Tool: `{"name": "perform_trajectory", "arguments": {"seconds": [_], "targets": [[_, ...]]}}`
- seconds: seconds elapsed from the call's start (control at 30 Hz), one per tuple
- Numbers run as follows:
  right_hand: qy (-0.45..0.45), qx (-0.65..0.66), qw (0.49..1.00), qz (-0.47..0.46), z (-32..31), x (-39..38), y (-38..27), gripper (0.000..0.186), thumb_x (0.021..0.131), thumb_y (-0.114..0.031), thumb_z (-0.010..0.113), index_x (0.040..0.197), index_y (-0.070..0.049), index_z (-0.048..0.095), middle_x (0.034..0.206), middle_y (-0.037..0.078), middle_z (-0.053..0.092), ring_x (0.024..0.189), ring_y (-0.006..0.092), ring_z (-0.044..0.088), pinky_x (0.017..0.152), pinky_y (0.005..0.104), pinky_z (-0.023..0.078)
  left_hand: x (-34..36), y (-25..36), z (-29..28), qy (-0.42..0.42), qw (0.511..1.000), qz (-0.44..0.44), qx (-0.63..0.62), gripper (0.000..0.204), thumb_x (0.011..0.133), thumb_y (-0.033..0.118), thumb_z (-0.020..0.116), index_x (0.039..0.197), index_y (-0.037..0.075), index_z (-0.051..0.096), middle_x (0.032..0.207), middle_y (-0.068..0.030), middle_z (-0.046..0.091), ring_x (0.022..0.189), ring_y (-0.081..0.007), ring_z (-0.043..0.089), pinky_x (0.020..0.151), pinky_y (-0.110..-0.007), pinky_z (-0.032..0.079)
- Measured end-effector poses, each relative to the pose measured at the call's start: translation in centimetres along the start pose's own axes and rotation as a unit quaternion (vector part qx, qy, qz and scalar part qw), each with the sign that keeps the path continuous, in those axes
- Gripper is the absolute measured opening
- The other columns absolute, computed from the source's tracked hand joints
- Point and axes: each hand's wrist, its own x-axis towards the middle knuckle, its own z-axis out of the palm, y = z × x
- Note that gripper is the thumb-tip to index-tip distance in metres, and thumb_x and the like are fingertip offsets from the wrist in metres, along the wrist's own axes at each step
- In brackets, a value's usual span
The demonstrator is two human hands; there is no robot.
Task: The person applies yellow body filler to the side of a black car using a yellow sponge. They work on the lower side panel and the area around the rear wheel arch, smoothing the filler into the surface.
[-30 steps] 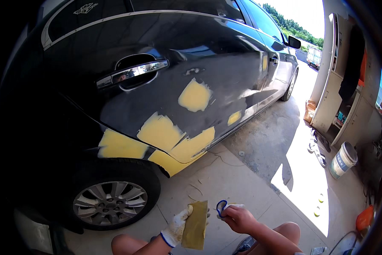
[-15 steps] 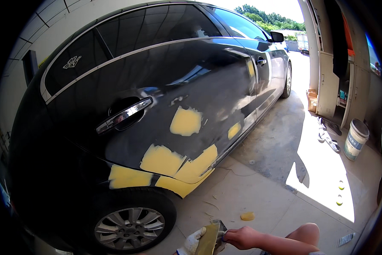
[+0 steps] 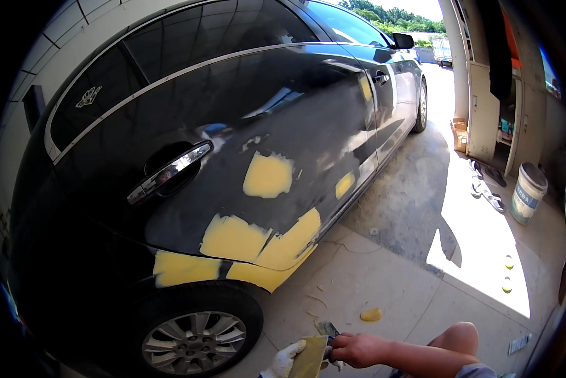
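Note:
My left hand (image 3: 285,360), in a white work glove, grips a flat board (image 3: 309,359) smeared dull yellow, at the bottom of the view. Against the board's right edge is my bare right hand (image 3: 354,350), its fingers closed round a putty knife (image 3: 326,328). The knife's greyish blade sticks out above the fist; most of its handle is hidden. Ahead stands a black car (image 3: 188,157), its rear door dulled. Yellow filler covers patches mid-door (image 3: 268,176), along the door's lower corner (image 3: 235,238) and on the wheel arch (image 3: 185,269).
The rear wheel (image 3: 194,343) is close on my left. On the floor lie a yellow lump (image 3: 371,315), thin shavings, a tube (image 3: 520,344) and two small yellowish rings (image 3: 507,285). A bucket (image 3: 528,194), sandals (image 3: 486,194) and lockers (image 3: 482,113) stand at the right.
The view has shifted slightly, so the car sits a little further left and higher. The putty knife's blade has turned and now points up and left above the board's edge.

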Motion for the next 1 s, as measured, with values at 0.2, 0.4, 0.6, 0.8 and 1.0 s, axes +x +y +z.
{"name": "perform_trajectory", "arguments": {"seconds": [0.2, 0.4, 0.6, 0.8, 1.0], "targets": [[0.024, 0.02, 0.999, -0.01, 0.1, 0.5, -0.9, 0.022, 0.086, -0.009, 0.064, 0.108, -0.01, 0.065, 0.131, 0.015, 0.057, 0.114, 0.0362, 0.059, 0.086, 0.0457, 0.057, 0.3, -0.5, -1.5, 0.028, 0.999, -0.016, 0.0, 0.055, 0.107, 0.034, 0.039, 0.147, -0.003, 0.047, 0.142, -0.0272, 0.056, 0.129, -0.0444, 0.057, 0.117, -0.057, 0.04], [-0.021, -0.073, 0.996, 0.049, 0.1, -0.1, 0.1, 0.022, 0.085, -0.012, 0.064, 0.107, -0.01, 0.063, 0.12, 0.01, 0.063, 0.111, 0.0317, 0.062, 0.078, 0.0457, 0.058, 1.6, -0.5, -2.8, 0.035, 0.995, 0.064, -0.064, 0.055, 0.106, 0.037, 0.04, 0.144, -0.002, 0.05, 0.137, -0.0288, 0.059, 0.124, -0.0455, 0.06, 0.114, -0.058, 0.042], [-0.133, -0.087, 0.98, 0.118, 1.1, 0.1, -1.0, 0.023, 0.091, -0.014, 0.054, 0.112, -0.01, 0.062, 0.099, 0.012, 0.07, 0.088, 0.0347, 0.07, 0.071, 0.0486, 0.057, 0.6, 0.0, -0.6, 0.076, 0.993, 0.081, -0.044, 0.055, 0.106, 0.04, 0.04, 0.141, 0.0, 0.052, 0.128, -0.0293, 0.064, 0.122, -0.0455, 0.061, 0.113, -0.059, 0.042], [-0.082, 0.035, 0.94, 0.328, 3.6, 0.6, 1.4, 0.025, 0.089, -0.016, 0.053, 0.105, -0.01, 0.073, 0.096, 0.018, 0.073, 0.092, 0.0406, 0.071, 0.078, 0.0516, 0.056, 1.7, -0.9, -0.9, -0.037, 0.998, 0.045, -0.023, 0.057, 0.106, 0.041, 0.04, 0.141, -0.003, 0.051, 0.126, -0.0272, 0.066, 0.117, -0.0404, 0.065, 0.107, -0.055, 0.047], [0.021, 0.327, 0.815, 0.478, 2.5, 1.2, 2.3, 0.023, 0.092, -0.018, 0.06, 0.098, -0.006, 0.078, 0.061, 0.008, 0.065, 0.051, 0.0142, 0.062, 0.052, 0.0325, 0.051, 2.2, -2.2, -0.5, -0.06, 0.996, -0.053, 0.048, 0.055, 0.107, 0.038, 0.039, 0.142, -0.004, 0.05, 0.125, -0.0207, 0.065, 0.104, -0.0308, 0.069, 0.088, -0.038, 0.059]]}}
